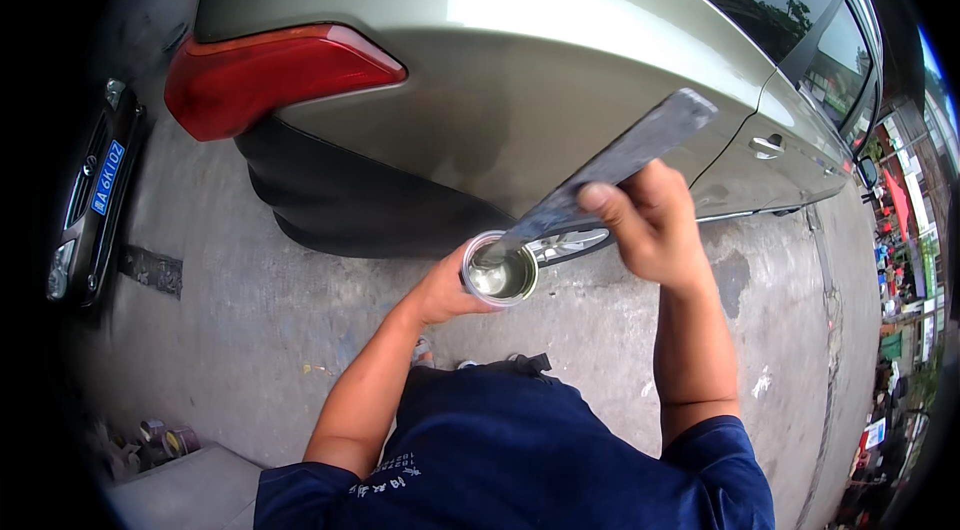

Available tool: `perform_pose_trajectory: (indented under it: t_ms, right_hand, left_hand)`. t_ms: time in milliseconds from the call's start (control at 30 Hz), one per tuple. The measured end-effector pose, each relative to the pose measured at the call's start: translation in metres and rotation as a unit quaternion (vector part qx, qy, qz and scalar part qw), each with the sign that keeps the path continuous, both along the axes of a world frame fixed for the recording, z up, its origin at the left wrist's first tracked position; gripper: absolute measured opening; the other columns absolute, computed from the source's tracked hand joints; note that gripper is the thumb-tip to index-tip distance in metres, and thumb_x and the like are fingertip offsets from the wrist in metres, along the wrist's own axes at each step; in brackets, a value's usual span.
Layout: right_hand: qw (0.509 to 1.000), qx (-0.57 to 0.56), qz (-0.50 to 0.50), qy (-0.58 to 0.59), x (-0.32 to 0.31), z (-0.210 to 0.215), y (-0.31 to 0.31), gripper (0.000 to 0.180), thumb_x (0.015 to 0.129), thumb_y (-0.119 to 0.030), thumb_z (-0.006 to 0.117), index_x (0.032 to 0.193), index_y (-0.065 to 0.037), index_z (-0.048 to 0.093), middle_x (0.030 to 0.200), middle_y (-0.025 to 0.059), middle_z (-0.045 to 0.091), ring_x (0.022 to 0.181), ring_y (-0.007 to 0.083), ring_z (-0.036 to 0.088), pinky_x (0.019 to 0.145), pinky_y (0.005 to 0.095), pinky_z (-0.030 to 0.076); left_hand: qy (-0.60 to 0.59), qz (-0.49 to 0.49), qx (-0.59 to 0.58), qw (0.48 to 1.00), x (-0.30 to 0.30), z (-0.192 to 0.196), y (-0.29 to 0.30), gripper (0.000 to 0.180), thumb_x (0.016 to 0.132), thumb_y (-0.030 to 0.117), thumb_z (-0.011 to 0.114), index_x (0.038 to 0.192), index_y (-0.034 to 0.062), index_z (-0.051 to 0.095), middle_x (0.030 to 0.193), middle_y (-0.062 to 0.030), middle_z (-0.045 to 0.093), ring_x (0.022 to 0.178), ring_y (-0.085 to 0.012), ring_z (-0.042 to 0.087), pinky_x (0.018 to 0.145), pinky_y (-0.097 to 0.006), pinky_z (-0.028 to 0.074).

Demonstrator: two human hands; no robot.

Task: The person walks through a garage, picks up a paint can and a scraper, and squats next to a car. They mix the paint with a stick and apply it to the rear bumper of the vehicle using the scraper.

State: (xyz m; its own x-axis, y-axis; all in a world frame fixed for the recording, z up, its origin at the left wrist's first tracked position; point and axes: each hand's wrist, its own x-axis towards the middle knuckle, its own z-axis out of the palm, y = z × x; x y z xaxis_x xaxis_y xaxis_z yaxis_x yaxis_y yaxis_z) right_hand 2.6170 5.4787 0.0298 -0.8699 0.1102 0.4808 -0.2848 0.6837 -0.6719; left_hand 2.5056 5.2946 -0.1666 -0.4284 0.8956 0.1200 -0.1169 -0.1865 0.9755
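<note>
My left hand grips a small open metal can holding a pale liquid. My right hand holds a long flat grey stirring stick tilted down to the left, its lower end inside the can. Both hands are raised in front of my chest, above the concrete ground. Behind them stands the rear side of an olive-green car with a red tail light and a dark bumper.
A dark car's front end with a blue plate sits at the far left. Small cans lie at the lower left beside a grey step. Stained concrete ground spreads below. A street scene runs along the right rim.
</note>
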Motion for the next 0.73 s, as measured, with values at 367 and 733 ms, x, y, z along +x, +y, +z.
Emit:
perform_pose_trajectory:
  t_ms: [367, 733]
  right_hand:
    - [0.986, 0.097, 0.138, 0.001, -0.011, 0.004, -0.007, 0.016, 0.088, -0.01, 0.065, 0.094, 0.001, 0.054, 0.076, 0.0142, 0.062, 0.073, 0.0237, 0.062, 0.067, 0.0337, 0.049]
    - [0.982, -0.141, -0.111, 0.059, -0.021, -0.011, 0.001, 0.021, 0.094, -0.012, 0.058, 0.109, 0.002, 0.053, 0.085, 0.0108, 0.065, 0.078, 0.0147, 0.065, 0.071, 0.0284, 0.055]
  left_hand:
    - [0.034, 0.025, -0.007, 0.999, -0.006, 0.005, 0.008, 0.084, 0.061, 0.009, 0.085, 0.134, 0.0051, 0.045, 0.127, -0.0063, 0.055, 0.119, -0.0164, 0.05, 0.103, -0.033, 0.037]
    - [0.176, 0.179, -0.024, 0.968, -0.014, 0.012, 0.015, 0.078, 0.066, 0.014, 0.084, 0.133, 0.0091, 0.046, 0.133, -0.0111, 0.05, 0.123, -0.0259, 0.049, 0.104, -0.038, 0.038]
